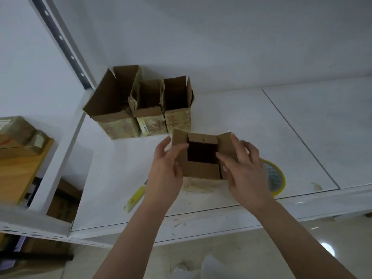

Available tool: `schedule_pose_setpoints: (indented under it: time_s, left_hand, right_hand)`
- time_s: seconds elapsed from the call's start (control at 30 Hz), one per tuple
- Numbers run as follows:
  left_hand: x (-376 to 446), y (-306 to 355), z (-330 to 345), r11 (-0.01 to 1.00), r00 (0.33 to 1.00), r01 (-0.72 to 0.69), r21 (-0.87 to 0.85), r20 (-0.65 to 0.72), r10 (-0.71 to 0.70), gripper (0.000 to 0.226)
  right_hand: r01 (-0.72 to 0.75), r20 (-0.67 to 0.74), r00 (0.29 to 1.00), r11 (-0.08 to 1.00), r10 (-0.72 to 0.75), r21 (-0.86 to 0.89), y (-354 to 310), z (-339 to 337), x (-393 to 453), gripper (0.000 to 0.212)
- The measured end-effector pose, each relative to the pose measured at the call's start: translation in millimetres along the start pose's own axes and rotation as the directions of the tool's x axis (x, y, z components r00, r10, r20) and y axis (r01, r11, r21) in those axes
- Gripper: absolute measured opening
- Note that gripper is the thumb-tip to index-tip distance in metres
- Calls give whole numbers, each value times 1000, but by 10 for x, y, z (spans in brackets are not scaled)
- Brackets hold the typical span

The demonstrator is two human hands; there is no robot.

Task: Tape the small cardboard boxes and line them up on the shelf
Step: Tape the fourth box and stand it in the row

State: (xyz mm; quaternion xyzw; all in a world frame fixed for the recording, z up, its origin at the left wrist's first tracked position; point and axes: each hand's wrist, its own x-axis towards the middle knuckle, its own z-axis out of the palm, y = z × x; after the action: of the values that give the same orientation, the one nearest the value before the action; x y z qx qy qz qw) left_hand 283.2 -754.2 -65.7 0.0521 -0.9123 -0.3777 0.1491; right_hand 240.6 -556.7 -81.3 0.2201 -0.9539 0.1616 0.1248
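Observation:
A small open cardboard box stands on the white shelf near its front edge, all flaps folded out. My left hand holds the box's left flap, thumb on top. My right hand holds the right flap the same way. Behind it, three open boxes stand in a row: a large one, a middle one and a right one, their sides covered in old tape. A yellow roll of tape lies on the shelf, partly hidden by my right hand.
A yellow utility knife lies on the shelf left of my left wrist. A white upright post stands at the shelf's left end. Left of it, a wooden board carries taped parcels. A seam crosses the shelf at right.

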Motion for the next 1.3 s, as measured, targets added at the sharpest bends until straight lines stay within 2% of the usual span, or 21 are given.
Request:
schedule_pose_setpoints:
  time_s: [0.07, 0.1, 0.17, 0.23, 0.3, 0.43, 0.57, 0.67, 0.77, 0.87, 0.9, 0.97, 1.03, 1.13, 1.23, 1.3]
  left_hand:
    - [25, -33, 3, 975, 996, -52, 217, 84, 34, 62]
    - [45, -48, 9, 960, 992, -80, 270, 121, 49, 62]
    - [75, -82, 18, 961, 983, -76, 267, 180, 28, 61]
    - [98, -119, 1, 979, 978, -39, 198, 207, -3, 57]
    - [106, -140, -40, 998, 979, 16, 66, 200, -29, 52]
    - [105, -151, -112, 962, 970, 162, -222, 215, -114, 56]
    - [76, -106, -92, 949, 969, 161, -272, 228, -99, 41]
    - [73, -136, -110, 937, 948, 193, -291, 302, -102, 36]
    - [62, -157, -149, 932, 937, 203, -301, 337, -95, 29]
    - [32, -187, -131, 979, 939, 106, -172, 341, -41, 11]
    - [28, -215, -110, 991, 931, 66, -112, 364, -21, 17]
    - [23, -262, -55, 999, 916, 26, -43, 400, -7, 33]
    - [7, -272, 14, 1000, 927, 8, -17, 375, -2, 39]
    - [-57, -263, 120, 999, 963, -45, 5, 265, 42, 19]
    - [-81, -312, 144, 998, 963, -70, -3, 261, 68, 17]
    - [-41, -329, 124, 996, 961, -85, -4, 264, 83, 13]
  right_hand:
    - [-4, 178, 984, 999, 13, -47, -35, 60, 28, 51]
    - [-19, 255, 966, 999, 30, -45, -40, 89, 38, 51]
    - [-34, 268, 963, 996, 13, 77, -35, 111, 67, 46]
    - [-97, 187, 982, 929, 30, 359, -31, 36, 112, 44]
    - [-140, 180, 982, 832, 49, 537, 8, -49, 152, 53]
    - [-228, 306, 951, 787, 52, 574, 69, -97, 215, 51]
    - [-206, 287, 956, 853, 69, 480, 104, -45, 359, 33]
    - [-122, 304, 952, 953, 33, 278, 140, 23, 470, 33]
    - [-68, 315, 949, 989, 23, 133, 129, 41, 567, 52]
    - [-76, 374, 925, 997, 70, 2, 101, 98, 683, 74]
    - [-92, 401, 911, 995, 95, -26, 90, 126, 717, 78]
    - [-139, 450, 881, 989, 144, -43, 83, 182, 765, 84]
    - [-187, 462, 870, 982, 172, -14, 91, 212, 797, 84]
    - [-226, 465, 868, 972, 174, 57, 83, 201, 838, 79]
    - [-171, 447, 878, 985, 169, -36, 42, 111, 788, 77]
    - [-53, 299, 950, 991, 90, -126, 5, -7, 711, 71]
